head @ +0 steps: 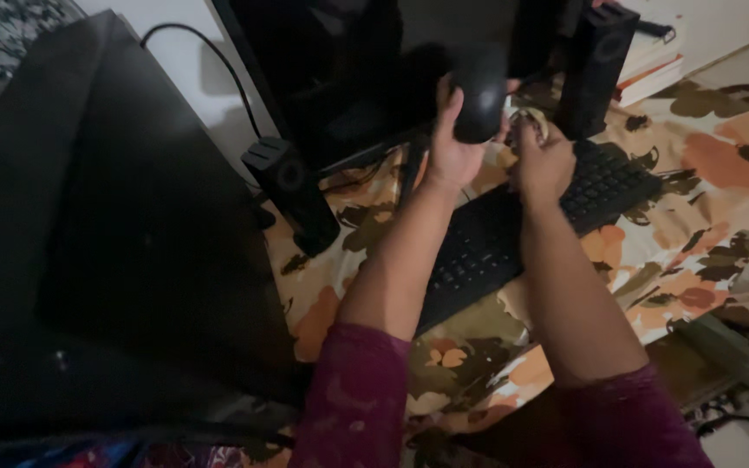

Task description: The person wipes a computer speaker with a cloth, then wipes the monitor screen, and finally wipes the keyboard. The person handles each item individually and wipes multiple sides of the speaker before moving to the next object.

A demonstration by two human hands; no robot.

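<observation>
Left hand: your left hand point(451, 149) has the black computer mouse point(479, 94) lifted clear of the bench, held above the far end of the keyboard point(522, 230). The grip is curled around the mouse's left flank and underside, fingers pressed on the shell.
Right hand: your right hand point(543, 160) sits just beside the mouse, its grip bunched on a small pale wad, apparently a cloth point(530, 121); what it is exactly is too dim to tell.
Location of mouse: in the air, in front of the dark monitor base, between the two black speakers point(292, 192) and point(594, 65), above the floral bench cover point(721, 165).
Progress, judged: the mouse is picked up and presented to the cloth hand, so pick-up looks complete. The pale wad touches or nearly touches the mouse's right edge; whether any wiping has been carried out cannot be read from the surface. Setting the mouse down on the bench is not yet done.
Orientation: the mouse stands nearly on end, slightly tilted. Its long axis runs top to bottom in the view, roughly away from you, with the rounded back facing the camera.
Front end: I cannot tell which end carries the buttons; no cable shows.
Surroundings: a large black panel point(106, 217) fills the left.
</observation>
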